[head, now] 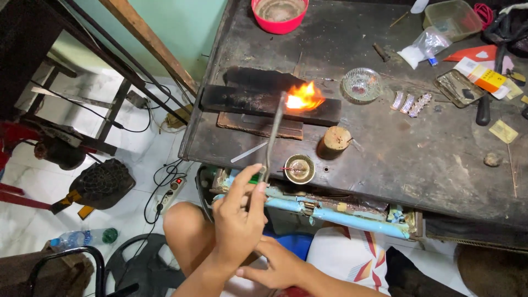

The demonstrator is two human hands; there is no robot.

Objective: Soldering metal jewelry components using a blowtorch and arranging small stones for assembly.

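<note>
1. Left of centre, low in the frame, the left hand (237,220) is raised before the bench edge; its fingers (242,184) are curled around the lower end of a thin grey metal torch pipe (273,132), thumb and forefinger closed on the stem, the other fingertips loosely fanned.
2. Just right of it and lower, the right hand (278,267) lies beneath the left wrist, palm up, fingers spread; whether it touches anything I cannot tell, since the left hand covers that spot.
3. The pipe climbs from the grip toward the centre of the frame; its tip ends at an orange flame (304,97), which plays on the top of a long charred black block (264,102) on the dark, scorched workbench (418,159); so the heated spot lies well above and apart from the fingers, at the pipe's far end.
4. As a judgement: heating is under way, since the flame is lit and aimed; what lies in the fire is hidden by glare, so how near it is to done cannot be told.
5. Right of the flame, untouched: a small brass bowl (299,168), a short wooden stump (334,141), a clear glass dish (361,84), and three small silvery beaded strips (410,103); these may be pieces awaiting heat.
</note>
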